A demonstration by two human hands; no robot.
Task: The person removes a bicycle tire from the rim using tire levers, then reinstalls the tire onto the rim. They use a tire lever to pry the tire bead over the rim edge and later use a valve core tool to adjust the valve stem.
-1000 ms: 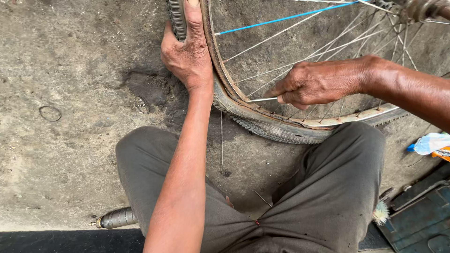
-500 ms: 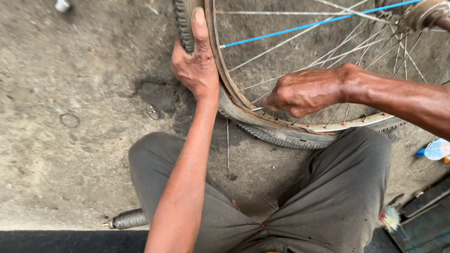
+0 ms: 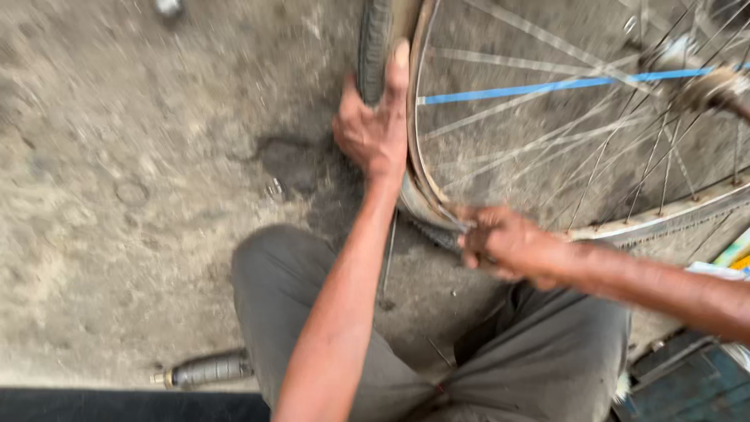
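Upper centre of frame: left hand [image 3: 375,129] wraps the black rubber bicycle tyre [image 3: 373,39] w/ fingers curled round the tread and thumb laid flat up along the silver metal wheel rim [image 3: 418,168], so it's closed on tyre + rim edge. Centre-right, lower down, right hand [image 3: 508,246] sits at the bottom of the rim where tyre meets metal; fingers bunched, pinching or pressing smth at the bead, but blur hides what exactly, can't tell if a tool's in there. Wheel stands upright on rough grey concrete ground [image 3: 117,195], thin steel spokes [image 3: 547,148] fanning to the hub at upper right, one blue spoke-like strip [image 3: 547,87] among them. Grey trousers [image 3: 547,359] fill the bottom centre. Step looks like working the tyre bead at the rim, approx. bottom section. Next move prob. needs left hand bracing the wheel firm while right shifts along the rim bit by bit, keeping fingers clear of spokes.
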